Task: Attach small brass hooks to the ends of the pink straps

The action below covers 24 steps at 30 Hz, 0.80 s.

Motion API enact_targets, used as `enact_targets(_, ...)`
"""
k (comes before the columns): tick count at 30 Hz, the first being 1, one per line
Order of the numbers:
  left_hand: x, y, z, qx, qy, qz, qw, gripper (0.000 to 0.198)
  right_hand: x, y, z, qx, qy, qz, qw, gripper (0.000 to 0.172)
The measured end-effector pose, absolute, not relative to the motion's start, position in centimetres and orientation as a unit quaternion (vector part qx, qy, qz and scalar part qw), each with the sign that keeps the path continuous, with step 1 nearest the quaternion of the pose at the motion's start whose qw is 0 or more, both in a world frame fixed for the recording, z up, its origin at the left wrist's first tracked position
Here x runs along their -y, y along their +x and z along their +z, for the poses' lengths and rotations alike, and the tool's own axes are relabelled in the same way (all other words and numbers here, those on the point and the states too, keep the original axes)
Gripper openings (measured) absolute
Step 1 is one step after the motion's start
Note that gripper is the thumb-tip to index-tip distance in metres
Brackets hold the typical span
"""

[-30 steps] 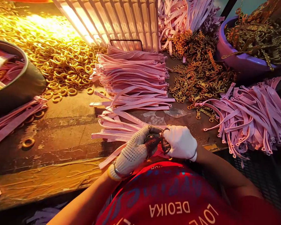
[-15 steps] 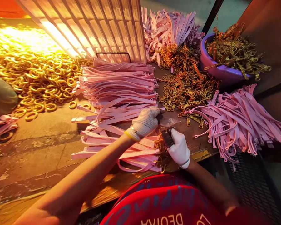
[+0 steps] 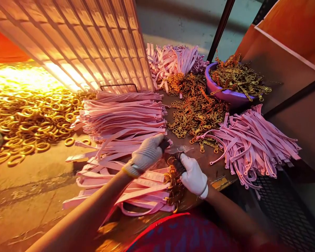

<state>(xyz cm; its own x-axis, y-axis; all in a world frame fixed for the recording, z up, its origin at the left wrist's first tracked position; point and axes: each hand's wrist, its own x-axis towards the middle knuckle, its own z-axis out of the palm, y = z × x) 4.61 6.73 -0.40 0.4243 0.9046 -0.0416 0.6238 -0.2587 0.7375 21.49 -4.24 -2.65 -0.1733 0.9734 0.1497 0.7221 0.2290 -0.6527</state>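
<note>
Garment, nearest edge: a red shirt (image 3: 178, 232) is seen with blue lettering; the lettering is blurred and cannot be read.
Right hand (image 3: 193, 176): a white glove is worn; the fingers (image 3: 179, 164) are closed around the top of a bunch of brass fittings (image 3: 174, 185).
Bunch of brass fittings: held at the near edge of the workbench (image 3: 28, 182), just right of the near strap heap and touching it.
Left hand (image 3: 146, 156): a knitted glove is worn; the fingers are bent down over the straps. Whether a strap is pinched cannot be told.
Near strap heap (image 3: 136, 190): pink straps are laid loosely across one another. Small printed marks are noted on some; too small to read.
Right strap heap (image 3: 254, 143): pink straps are fanned out at the right of the bench, well apart from both hands.
Tall strap stack (image 3: 126, 112): pink straps are piled flat, beyond the left hand.
Gold rings (image 3: 28, 119): a loose pile is spread over the left of the bench; no container is used.
Chain pile (image 3: 196, 112): brass links are heaped loose between the tall stack and the right heap.
Container: one purple bowl (image 3: 227, 95) is set far right; it is filled above the rim with brass chain pieces (image 3: 237, 75). No label is seen.
Far straps (image 3: 173, 59): a further pink bundle lies behind the chain pile.
Slatted panel (image 3: 81, 42): stood at the far left, brightly lit.
</note>
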Motion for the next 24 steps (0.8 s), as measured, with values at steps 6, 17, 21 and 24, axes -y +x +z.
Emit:
enact_targets(6, 1.3, 0.0, 0.6, -0.475, 0.500, 0.297, 0.661, 0.039, 4.1, 19.5, -0.3, 0.798, -0.512, 0.202, 0.248, 0.023)
enact_targets(17, 4.2, -1.0, -0.1, -0.542, 0.627, 0.285, 0.481, 0.033, 5.2, 15.6, -0.2, 0.855, -0.507, -0.083, 0.068, 0.008)
enact_targets(21, 3.5, -1.8, -2.9, -0.519, 0.683, 0.283, 0.430, 0.014, 5.1, 15.4, -2.7, 0.856, -0.496, -0.114, 0.091, 0.013)
enact_targets(24, 3.3, -2.4, -4.6, -0.507, 0.662, 0.293, 0.467, 0.012, 5.2, 15.8, -2.3, 0.866, -0.493, -0.058, 0.064, 0.003)
